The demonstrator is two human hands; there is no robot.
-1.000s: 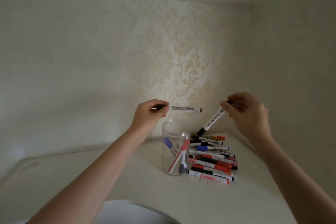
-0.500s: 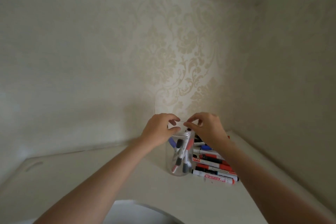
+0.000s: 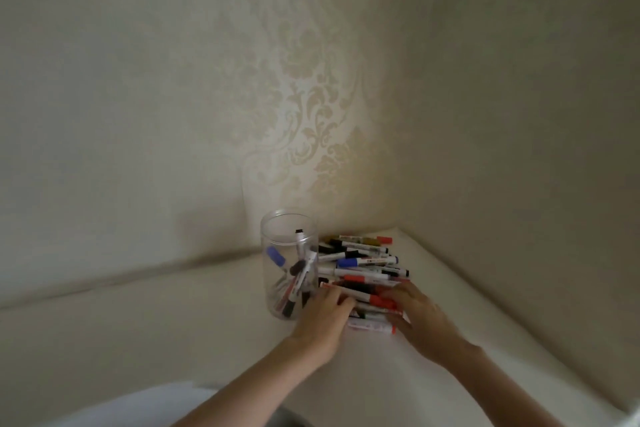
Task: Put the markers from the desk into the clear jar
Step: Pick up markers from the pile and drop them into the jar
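Down on the counter (image 3: 173,340), both hands reach into the marker pile (image 3: 363,270) just right of the clear jar (image 3: 289,263). Left hand (image 3: 323,319) lies palm-down, fingers (image 3: 337,298) curled onto a red-capped marker (image 3: 367,298); right hand (image 3: 420,317) meets its far end. Whether either really grips it, hard to tell. Several markers already stand inside the jar.

One head-worn view looks forward and down from above the desk (image 3: 173,340) into a wallpapered corner (image 3: 408,149); wide-angle, near enough for both forearms, perhaps slightly blurred toward the edges.
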